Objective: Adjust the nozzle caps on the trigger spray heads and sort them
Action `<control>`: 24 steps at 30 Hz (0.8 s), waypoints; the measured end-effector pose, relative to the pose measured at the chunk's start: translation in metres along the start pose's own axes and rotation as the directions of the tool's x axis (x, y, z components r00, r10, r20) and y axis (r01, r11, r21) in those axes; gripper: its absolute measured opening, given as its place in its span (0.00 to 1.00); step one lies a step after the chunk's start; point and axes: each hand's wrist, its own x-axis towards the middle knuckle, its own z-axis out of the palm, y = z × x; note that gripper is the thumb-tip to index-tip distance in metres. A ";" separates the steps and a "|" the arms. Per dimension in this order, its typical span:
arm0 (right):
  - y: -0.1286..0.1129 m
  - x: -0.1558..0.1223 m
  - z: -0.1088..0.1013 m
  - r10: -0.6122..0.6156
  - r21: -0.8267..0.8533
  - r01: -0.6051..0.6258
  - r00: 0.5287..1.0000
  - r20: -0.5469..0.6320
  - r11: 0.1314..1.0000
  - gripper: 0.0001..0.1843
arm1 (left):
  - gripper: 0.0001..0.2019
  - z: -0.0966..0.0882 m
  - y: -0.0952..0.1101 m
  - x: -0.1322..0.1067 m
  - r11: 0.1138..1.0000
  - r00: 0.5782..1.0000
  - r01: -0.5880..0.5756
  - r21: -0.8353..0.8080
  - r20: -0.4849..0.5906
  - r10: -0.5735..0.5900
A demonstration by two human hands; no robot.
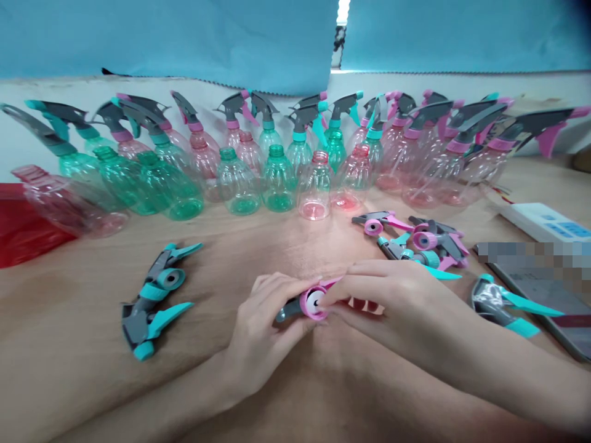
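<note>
A person's two bare hands meet over a wooden table (69,369), near the middle of its near edge. Between them is a pink spray head (312,303), lifted just off the table with its round pink collar facing the camera.

The left hand (263,329) curls its fingers around the grey body of the head from the left. The right hand (392,301) comes in from the right and pinches the pink collar with its fingertips, the other fingers pressed close together.

Two teal spray heads (154,298) lie loose on the table, well left of the hands. Beyond the right hand is a small pile of heads (415,240), pink and teal mixed and touching one another. One more teal head (503,304) lies towards the right edge, just beside a flat phone (545,301). A white box (540,221) sits behind the phone.

Along the far edge stands a crowded row of clear plastic bottles. The green bottles (277,181) stand mostly to the left and centre, the pink bottles (315,191) mostly to the right. The front ones are open at the neck, while those behind carry grey trigger heads. One pink bottle lies on its side at the left edge, next to a red bag (23,227). A blue sheet (184,37) hangs behind the table.
</note>
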 end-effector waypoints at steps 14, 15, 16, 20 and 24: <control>0.001 0.001 0.004 0.011 0.060 -0.009 1.000 -0.029 0.998 0.11 | 0.12 0.000 -0.001 0.001 1.000 0.999 -0.030 -0.005 -0.010 0.030; 0.001 0.001 0.004 0.004 0.058 -0.003 1.000 -0.014 0.998 0.12 | 0.12 0.000 -0.001 0.001 1.000 1.000 -0.029 -0.004 -0.004 0.029; 0.000 0.001 0.003 -0.007 0.049 0.006 1.000 0.004 0.999 0.12 | 0.12 0.000 -0.002 0.001 1.000 1.000 -0.027 -0.003 0.000 0.027; -0.004 0.002 0.000 -0.025 -0.006 0.026 0.997 0.079 1.000 0.13 | 0.13 0.000 -0.004 -0.001 1.000 1.000 -0.029 -0.003 0.007 0.029; -0.006 0.003 -0.002 -0.036 -0.002 0.036 0.993 0.115 0.999 0.14 | 0.13 0.000 -0.005 -0.003 0.999 0.999 -0.048 -0.008 0.011 0.048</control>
